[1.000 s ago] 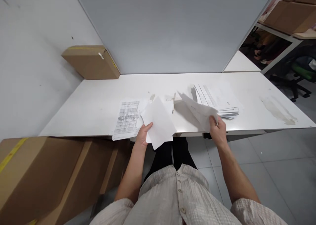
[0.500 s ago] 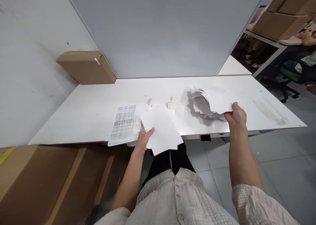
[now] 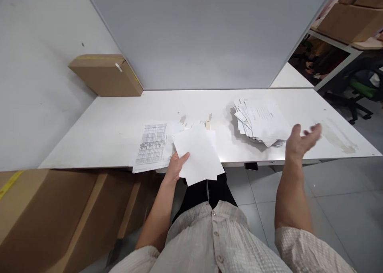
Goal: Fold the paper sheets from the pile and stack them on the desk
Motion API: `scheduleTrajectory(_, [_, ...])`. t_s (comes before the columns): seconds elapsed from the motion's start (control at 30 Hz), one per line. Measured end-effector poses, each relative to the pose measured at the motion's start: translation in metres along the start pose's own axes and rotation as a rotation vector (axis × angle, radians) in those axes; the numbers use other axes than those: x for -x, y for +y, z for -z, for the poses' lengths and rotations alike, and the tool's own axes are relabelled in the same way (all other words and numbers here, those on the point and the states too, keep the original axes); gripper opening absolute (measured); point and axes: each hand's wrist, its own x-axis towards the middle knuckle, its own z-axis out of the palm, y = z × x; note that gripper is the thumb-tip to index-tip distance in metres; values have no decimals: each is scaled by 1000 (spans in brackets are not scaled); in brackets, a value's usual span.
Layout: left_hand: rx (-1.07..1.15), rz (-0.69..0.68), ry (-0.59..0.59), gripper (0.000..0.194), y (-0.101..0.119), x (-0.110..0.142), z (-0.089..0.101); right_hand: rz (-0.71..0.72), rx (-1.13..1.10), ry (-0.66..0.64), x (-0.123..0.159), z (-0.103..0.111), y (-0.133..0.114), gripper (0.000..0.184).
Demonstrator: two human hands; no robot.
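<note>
Head view, landmark for all places: the paper stack (image 3: pixel 263 119), lying on the white desk (image 3: pixel 119 113). Its edges are uneven, sheets fanned toward the left, one corner poking out at the near side. Top sheet carries a short dark heading and lines of print, all too small to read.

Left of the stack, at the desk's near edge: left hand (image 3: pixel 175 166), clamped on the held sheets (image 3: pixel 199 155), thumb on top, fingers beneath. Upper faces blank; several corners splayed.

Right of the stack, just beside it: right hand (image 3: pixel 302 142), fingers spread and apart, palm turned up, nothing in it.

Farther left of the stack, past the held sheets: printed sheets (image 3: pixel 151 145) with a dense grid of rows and columns. Entries not legible. They reach over the desk's near edge.

Between the stack and the printed sheets, behind the held sheets: a small pale block (image 3: pixel 208 125), no marking made out.

Far left of the stack, toward the back: cardboard box (image 3: pixel 101 77), tilted against the wall, yellow tape along its edges, a small white label with no readable text. No brand name can be read anywhere.
</note>
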Motion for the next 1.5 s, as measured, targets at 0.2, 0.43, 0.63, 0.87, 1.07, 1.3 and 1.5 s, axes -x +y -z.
scheduleTrajectory(0.2, [11,3,-33,55,1,2,-4,-93,-69,-657,103,-13,0,40])
scheduleTrajectory(0.43, [-43,-76,-71,48,-2,14,-5,-483,-273,-1093,174,-63,6,51])
scheduleTrajectory(0.63, [-201,-87,-53,34,-2,20,-8,-351,-247,-965,172,-58,9,30])
scheduleTrajectory(0.87, [-177,-301,-39,39,24,15,-29,-207,-313,-1052,146,-46,-13,26])
scheduleTrajectory(1.07, [-191,-685,121,29,59,18,-56,21,-471,-884,136,-56,-44,24])
scheduleTrajectory(1.3, [-238,-603,53,40,43,15,-62,-57,-487,-809,150,-80,-9,28])
scheduleTrajectory(1.5, [-265,-691,162,33,43,8,-66,-6,-494,-789,153,-81,-14,19])
